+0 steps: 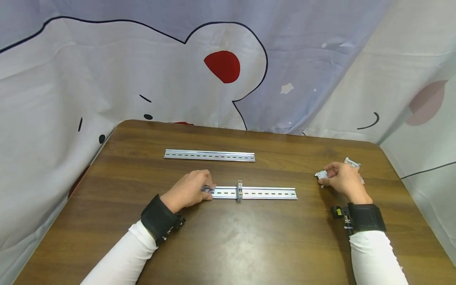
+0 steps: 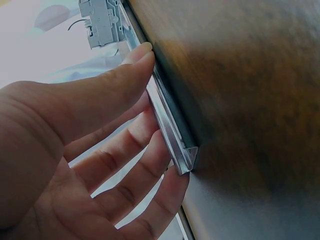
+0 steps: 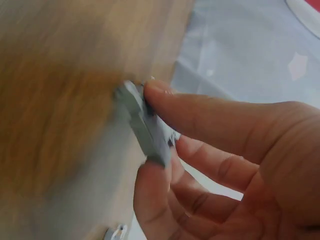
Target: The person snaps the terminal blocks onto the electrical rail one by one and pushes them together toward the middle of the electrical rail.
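Observation:
My left hand grips the left end of a slotted metal DIN rail, thumb on the near edge and fingers along the far edge. Partway along that rail a grey terminal block sits upright across it; the left wrist view shows the same terminal block beyond the thumb. Over at the right of the table, my right hand pinches another grey terminal block between thumb and fingertips. The other side of this piece is partly hidden by the fingers.
A second DIN rail lies farther back, roughly parallel to the first. Next to my right hand lie more terminal blocks, partly covered by it. The brown wooden table ends at a printed curtain behind and at the sides.

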`<state>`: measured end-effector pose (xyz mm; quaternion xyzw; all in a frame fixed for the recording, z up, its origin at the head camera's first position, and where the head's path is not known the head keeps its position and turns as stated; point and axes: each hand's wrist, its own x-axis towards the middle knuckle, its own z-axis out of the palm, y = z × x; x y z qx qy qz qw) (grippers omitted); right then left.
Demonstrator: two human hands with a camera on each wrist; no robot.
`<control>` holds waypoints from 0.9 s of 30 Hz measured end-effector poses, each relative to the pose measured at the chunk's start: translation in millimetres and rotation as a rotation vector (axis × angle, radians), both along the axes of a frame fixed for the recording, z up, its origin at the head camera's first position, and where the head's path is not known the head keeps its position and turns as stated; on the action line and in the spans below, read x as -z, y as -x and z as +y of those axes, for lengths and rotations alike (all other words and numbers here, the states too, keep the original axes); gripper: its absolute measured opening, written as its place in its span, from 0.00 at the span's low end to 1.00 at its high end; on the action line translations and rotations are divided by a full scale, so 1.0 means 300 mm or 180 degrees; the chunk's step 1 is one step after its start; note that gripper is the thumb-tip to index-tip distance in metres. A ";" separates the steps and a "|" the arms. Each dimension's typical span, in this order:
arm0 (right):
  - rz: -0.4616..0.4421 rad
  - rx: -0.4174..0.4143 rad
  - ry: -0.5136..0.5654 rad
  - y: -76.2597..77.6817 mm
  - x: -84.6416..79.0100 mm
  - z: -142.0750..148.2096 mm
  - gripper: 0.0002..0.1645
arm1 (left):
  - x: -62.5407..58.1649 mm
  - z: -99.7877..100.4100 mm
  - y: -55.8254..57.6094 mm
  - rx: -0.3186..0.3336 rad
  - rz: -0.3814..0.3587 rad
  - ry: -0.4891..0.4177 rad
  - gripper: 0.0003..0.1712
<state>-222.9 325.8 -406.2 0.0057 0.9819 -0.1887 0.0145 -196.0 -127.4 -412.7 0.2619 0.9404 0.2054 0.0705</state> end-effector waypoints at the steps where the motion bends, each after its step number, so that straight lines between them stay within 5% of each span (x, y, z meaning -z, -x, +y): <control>1: -0.0018 -0.0039 0.0041 -0.003 -0.006 -0.005 0.24 | 0.001 0.000 0.000 -0.0002 0.0000 -0.0004 0.16; 14: -0.1099 -0.0473 0.0812 -0.047 -0.068 -0.114 0.16 | 0.000 0.000 0.001 0.0054 0.0045 0.0001 0.16; 21: -0.1001 -0.0743 0.0605 -0.057 -0.064 -0.170 0.17 | 0.011 -0.001 0.006 0.0021 0.0024 0.0000 0.15; 27: -0.0814 -0.0682 0.0480 -0.064 -0.056 -0.221 0.14 | 0.009 0.001 0.005 0.0025 0.0048 0.0010 0.15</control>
